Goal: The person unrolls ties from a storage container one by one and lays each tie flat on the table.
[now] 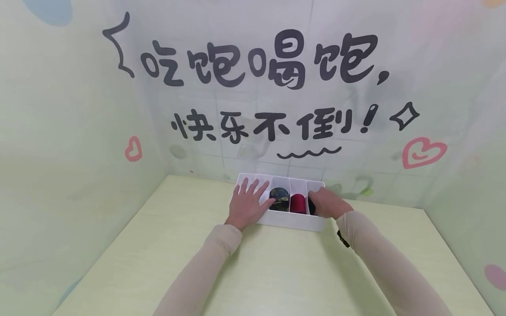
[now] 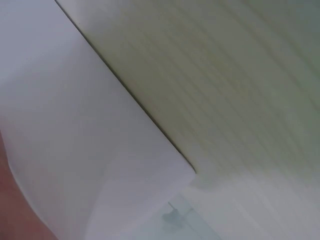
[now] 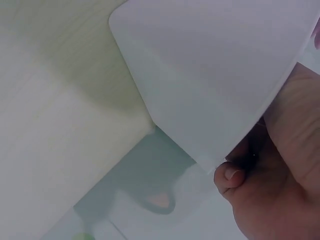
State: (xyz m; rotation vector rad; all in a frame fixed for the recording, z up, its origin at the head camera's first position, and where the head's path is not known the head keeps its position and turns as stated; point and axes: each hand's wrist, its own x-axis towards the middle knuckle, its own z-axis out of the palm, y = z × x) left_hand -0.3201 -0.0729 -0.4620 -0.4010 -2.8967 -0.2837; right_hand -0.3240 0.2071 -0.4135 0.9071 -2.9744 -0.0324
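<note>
A white divided box (image 1: 292, 220) stands near the back edge of the table. My left hand (image 1: 245, 205) rests over its left compartments with fingers spread and straight, the thumb reaching toward a dark round roll with a yellowish pattern (image 1: 279, 199). One compartment to the right holds a red roll (image 1: 298, 203). At the right end, my right hand (image 1: 327, 202) reaches in with curled fingers around a black item (image 1: 311, 205), mostly hidden by the hand. In the right wrist view, dark material (image 3: 248, 159) shows between the curled fingers, beside the box's end wall (image 3: 200, 75).
The pale wooden table (image 1: 276, 272) extends in front of the box. Behind it rises a white printed backdrop (image 1: 253, 101) with black characters, and similar panels close off both sides. A black band (image 1: 343, 238) shows below the right sleeve.
</note>
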